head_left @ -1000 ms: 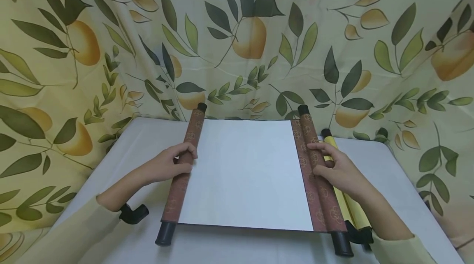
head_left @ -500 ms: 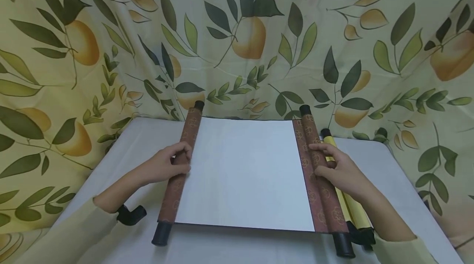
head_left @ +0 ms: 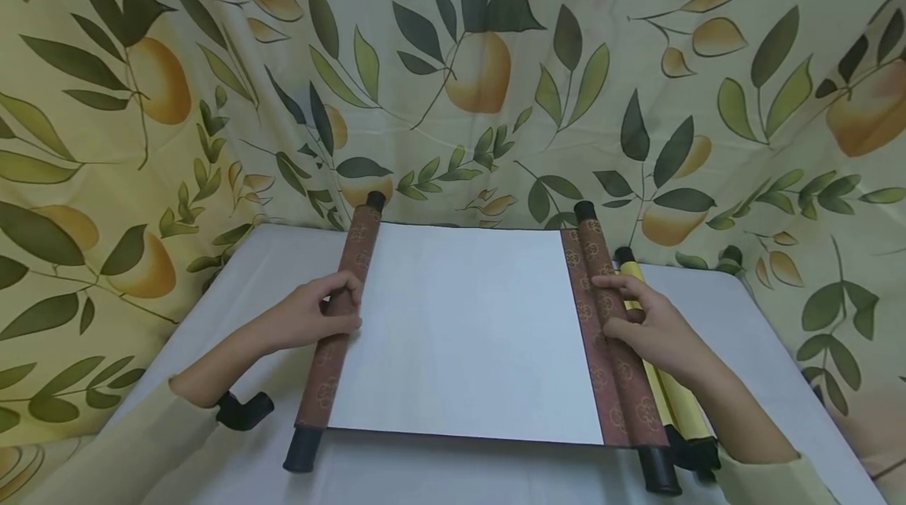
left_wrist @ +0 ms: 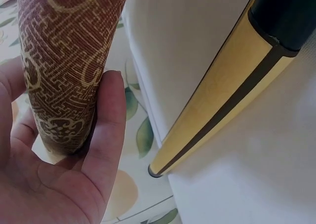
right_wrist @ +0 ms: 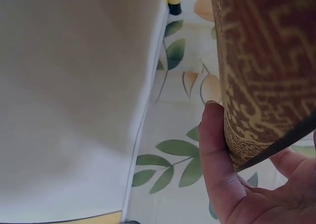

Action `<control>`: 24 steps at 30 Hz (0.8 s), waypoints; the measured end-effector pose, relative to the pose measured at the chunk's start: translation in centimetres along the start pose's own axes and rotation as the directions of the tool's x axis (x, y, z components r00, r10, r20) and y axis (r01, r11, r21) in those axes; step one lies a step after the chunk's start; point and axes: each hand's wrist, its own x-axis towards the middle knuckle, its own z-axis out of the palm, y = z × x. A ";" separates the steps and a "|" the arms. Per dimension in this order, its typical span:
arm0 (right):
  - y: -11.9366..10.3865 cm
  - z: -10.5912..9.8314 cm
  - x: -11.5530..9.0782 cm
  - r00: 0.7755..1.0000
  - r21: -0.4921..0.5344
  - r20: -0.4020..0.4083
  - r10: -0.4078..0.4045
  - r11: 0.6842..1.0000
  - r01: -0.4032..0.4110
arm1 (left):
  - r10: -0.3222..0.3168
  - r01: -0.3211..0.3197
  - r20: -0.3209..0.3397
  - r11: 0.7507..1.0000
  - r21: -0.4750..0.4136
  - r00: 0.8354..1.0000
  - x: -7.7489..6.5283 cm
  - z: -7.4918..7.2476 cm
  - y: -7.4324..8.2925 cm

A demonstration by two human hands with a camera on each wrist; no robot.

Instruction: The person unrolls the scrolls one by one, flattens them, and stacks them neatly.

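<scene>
A hanging scroll with a blank white sheet is spread between two reddish-brown patterned rollers with black end knobs. My left hand grips the left roller, thumb and fingers wrapped on either side. The right hand holds the right roller the same way, beside a brown border strip. In the left wrist view, fingers curl round the brown brocade roll. The right wrist view has the brocade roller between thumb and fingers.
A yellow roll with black ends lies beneath and right of the right roller. Another yellow length with a dark stripe shows in the left wrist view. The white table meets a fruit-and-leaf patterned curtain behind.
My left hand has drawn the left roller slightly to the left, so the white sheet is a bit wider. The right hand and its roller have shifted only slightly to the right.
</scene>
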 end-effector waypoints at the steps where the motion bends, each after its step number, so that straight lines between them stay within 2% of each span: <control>1: 0.0 0.0 0.0 1.000 -0.002 0.000 0.001 1.000 -0.001 | 0.003 -0.003 0.001 1.000 -0.002 1.000 0.0 0.0 0.0; 8: 0.2 0.1 0.0 1.000 -0.006 0.005 -0.004 1.000 0.004 | 0.021 -0.020 0.016 1.000 -0.020 1.000 0.0 -0.2 0.2; 14: 0.2 -0.2 -0.1 1.000 -0.008 0.011 0.010 1.000 -0.009 | 0.025 -0.025 0.027 1.000 -0.001 0.999 0.1 -0.3 0.4; 24: 0.6 -0.5 -0.3 1.000 -0.016 0.015 0.008 1.000 -0.008 | 0.014 -0.014 0.006 1.000 -0.001 1.000 0.0 -0.5 0.4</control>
